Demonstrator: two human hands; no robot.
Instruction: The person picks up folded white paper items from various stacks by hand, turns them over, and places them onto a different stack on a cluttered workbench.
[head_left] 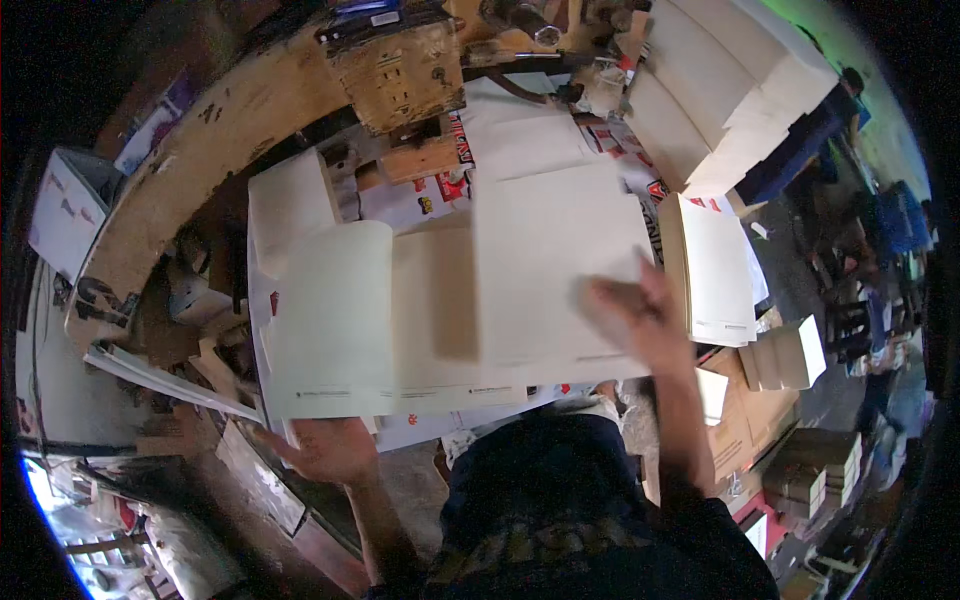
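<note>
A wide paper sheet point(335, 310) with small print along its near edge lies in front of me, its left part curling up. My left hand point(325, 450) is at its near left edge, palm up, thumb stretched out; the sheet hides the fingertips. To the right, a plain white sheet point(545, 265) overlaps the middle, casting a shadow on the paper beside it. My right hand point(645, 315) is over this sheet's right part, fingers apart and blurred by motion. Whether it touches the paper I cannot tell.
A paper stack point(708, 270) lies right of my right hand, with a tall white stack point(735, 75) behind it. Another paper pile point(292, 205) sits at the left. A worn wooden block point(393, 80) stands at the back. Bundled stacks point(812, 470) are at lower right.
</note>
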